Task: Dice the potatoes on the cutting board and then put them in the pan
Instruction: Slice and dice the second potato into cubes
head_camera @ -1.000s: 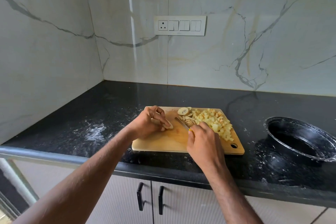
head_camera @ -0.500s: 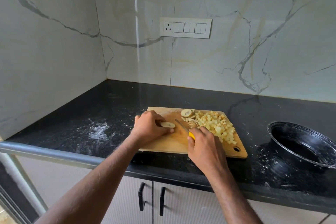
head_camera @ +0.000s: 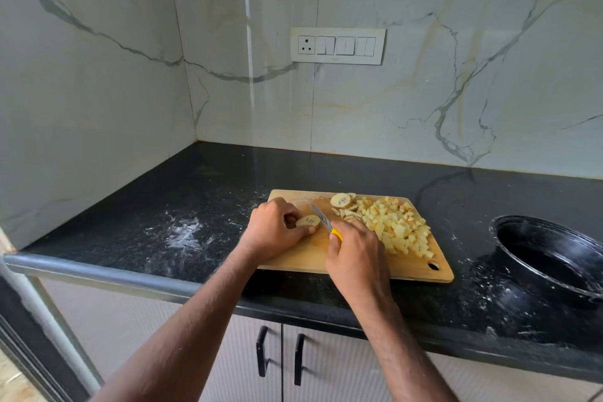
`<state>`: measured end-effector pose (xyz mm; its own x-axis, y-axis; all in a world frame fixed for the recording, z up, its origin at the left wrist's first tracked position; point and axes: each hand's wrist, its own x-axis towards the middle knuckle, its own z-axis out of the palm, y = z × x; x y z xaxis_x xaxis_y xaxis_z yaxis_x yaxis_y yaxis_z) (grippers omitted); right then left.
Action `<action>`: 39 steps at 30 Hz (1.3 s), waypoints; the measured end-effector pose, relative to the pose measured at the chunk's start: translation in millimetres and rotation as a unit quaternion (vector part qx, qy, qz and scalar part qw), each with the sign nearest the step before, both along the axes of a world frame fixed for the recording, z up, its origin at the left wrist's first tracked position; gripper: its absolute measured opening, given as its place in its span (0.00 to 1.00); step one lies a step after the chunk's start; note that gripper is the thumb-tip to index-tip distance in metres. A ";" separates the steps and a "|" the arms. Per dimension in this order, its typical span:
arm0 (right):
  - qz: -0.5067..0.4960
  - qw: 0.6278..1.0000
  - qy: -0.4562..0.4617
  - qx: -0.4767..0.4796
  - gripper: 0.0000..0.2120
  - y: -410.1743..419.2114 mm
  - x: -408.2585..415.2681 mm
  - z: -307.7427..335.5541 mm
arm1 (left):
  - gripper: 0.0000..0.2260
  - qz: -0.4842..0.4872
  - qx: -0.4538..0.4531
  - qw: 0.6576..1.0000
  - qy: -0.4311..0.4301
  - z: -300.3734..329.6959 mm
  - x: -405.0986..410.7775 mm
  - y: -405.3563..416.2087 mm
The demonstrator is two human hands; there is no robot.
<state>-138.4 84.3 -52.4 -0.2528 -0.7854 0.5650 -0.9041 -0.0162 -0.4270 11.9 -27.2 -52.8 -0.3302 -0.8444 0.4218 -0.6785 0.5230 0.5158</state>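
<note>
Wooden cutting board (head_camera: 300,263) flat on black speckled counter (head_camera: 208,192), long side toward near edge, hanging hole at its near right corner

Left hand (head_camera: 272,232) on left part of board, fingers curled round a potato slice (head_camera: 308,221), pinching it against the wood, pale cut face up and toward the right

Right hand (head_camera: 355,258) over near middle of board, fingers wrapped round yellow handle of a small knife (head_camera: 323,218); only a stub of handle visible above the knuckles. Blade angled up and left from the fist, lying just right of the held slice; touching it or not, cannot tell

Heap of diced potato (head_camera: 396,227) across right half of board, pale yellow cubes reaching nearly to the hole. A second round slice (head_camera: 341,200) at far edge of board, beside the heap, plus a few thin cut pieces between blade and heap

Black pan (head_camera: 535,266) on counter to the right of board, well apart from it, partly cut off by frame edge; nothing seen inside

White dusty smears on counter left of board and around pan. White switch plate (head_camera: 337,46) on veined marble wall behind. Cabinet doors with two black handles (head_camera: 280,354) below counter edge
</note>
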 end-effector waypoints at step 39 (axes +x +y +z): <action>0.009 0.997 0.049 0.061 0.12 7.3 7.7 3.0 | 0.18 -0.006 0.030 0.999 -0.024 3.0 -14.8 -10.1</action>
